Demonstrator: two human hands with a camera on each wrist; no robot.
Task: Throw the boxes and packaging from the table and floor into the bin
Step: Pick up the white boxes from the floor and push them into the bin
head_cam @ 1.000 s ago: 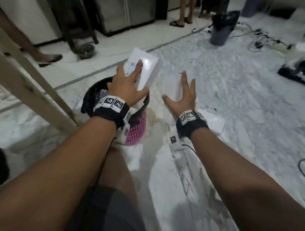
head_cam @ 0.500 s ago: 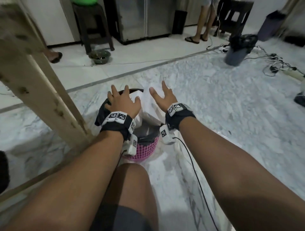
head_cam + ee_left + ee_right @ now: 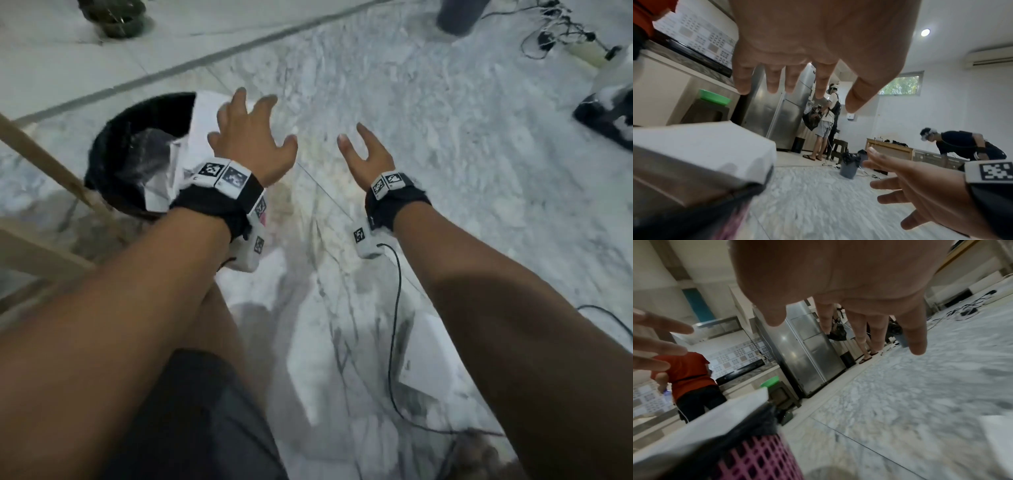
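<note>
While you crouched on the grey-veined marble floor (image 3: 462,144), a flat white box (image 3: 428,356) lay on it beneath your right forearm; your left hand (image 3: 253,140) and right hand (image 3: 368,159) hung empty, fingers spread, above the pink bin (image 3: 756,457), whose black liner held a white box (image 3: 202,126); beyond stood a steel fridge (image 3: 777,110) and a grey bucket (image 3: 847,167)

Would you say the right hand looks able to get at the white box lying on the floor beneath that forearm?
Probably yes: the right hand is open and empty, and the white box lies bare on the floor, nothing on it. The hand would have to draw back and down, past the dangling cable.
</note>
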